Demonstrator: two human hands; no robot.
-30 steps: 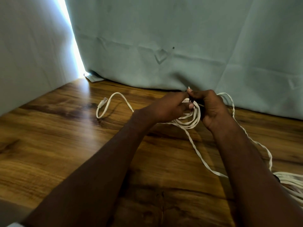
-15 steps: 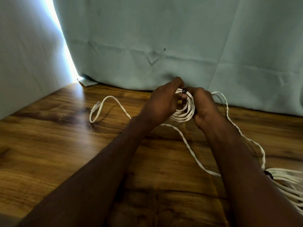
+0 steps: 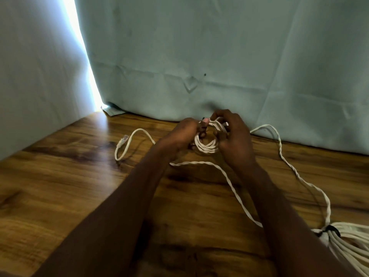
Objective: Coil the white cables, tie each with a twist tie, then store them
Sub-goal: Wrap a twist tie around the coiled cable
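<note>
A small coil of white cable (image 3: 206,145) hangs between both hands above the wooden table (image 3: 60,186). My left hand (image 3: 180,134) grips the coil's left side, thumb pressed on its top. My right hand (image 3: 234,134) holds the right side, fingers curled round the loops. A dark bit shows at the coil's top near my left thumb; I cannot tell what it is. The cable's free end with a clear plug (image 3: 122,141) lies to the left. A twisted strand (image 3: 229,180) trails under my right arm.
A second white cable bundle (image 3: 347,242), bound with a dark tie (image 3: 329,229), lies at the right edge, joined to a long strand (image 3: 295,172) running along the curtain. A pale green curtain (image 3: 199,56) hangs behind the table.
The coil has turned more face-on between my hands and both hands have shifted slightly round it. The trailing strand now bows out to the left under my left wrist.
</note>
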